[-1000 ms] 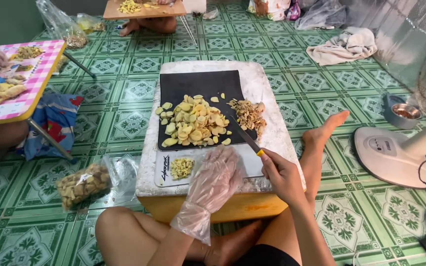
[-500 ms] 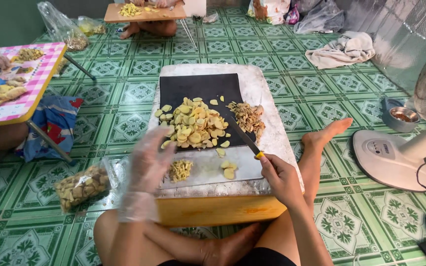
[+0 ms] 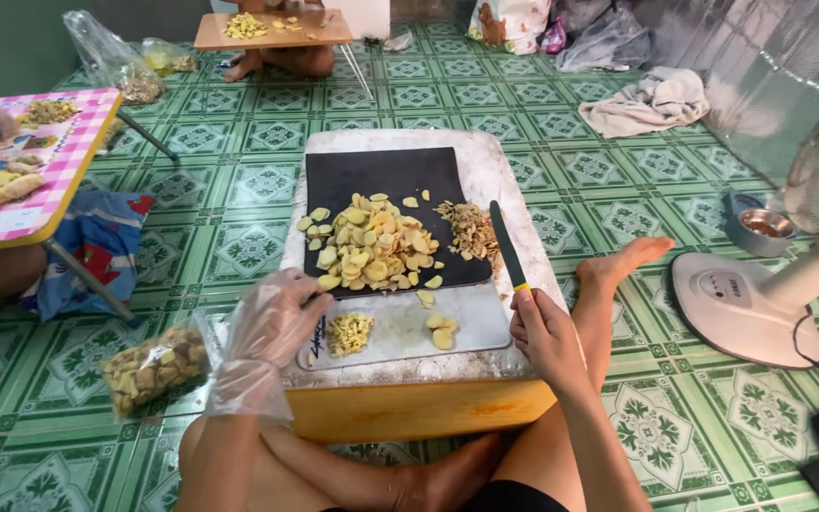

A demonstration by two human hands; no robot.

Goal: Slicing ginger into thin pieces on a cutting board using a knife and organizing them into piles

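Ginger slices point(image 3: 372, 248) lie heaped on the black mat point(image 3: 381, 180), just beyond both hands and between them. The heap and mat rest on a low pale-topped table point(image 3: 485, 171) with a yellow front edge, which sits over the person's crossed legs on a green patterned tile floor point(image 3: 267, 133). Nearer than the mat, directly between the hands, is a translucent cutting board point(image 3: 471, 327).

The left hand point(image 3: 272, 322), in a loose clear plastic glove, is cupped at the board's left edge. A second ago it hovered over the middle of the board; half a second ago it was lifted off to the left; now it is back down at the edge. Whether it grips anything I cannot tell. Just right of it lies a small mound of minced ginger point(image 3: 348, 332). The right hand point(image 3: 547, 332), bare, is closed around the handle of a knife point(image 3: 507, 245), whose dark blade points away past the heap's right side. Since a second ago, a few cut slices point(image 3: 441, 329) have appeared on the board, just left of the right hand, so slicing looks to be proceeding piece by piece.

Beyond the blade sits a scatter of brown peelings point(image 3: 471, 228). Left of the left hand, on the floor, lies a bag of ginger pieces point(image 3: 149, 365).
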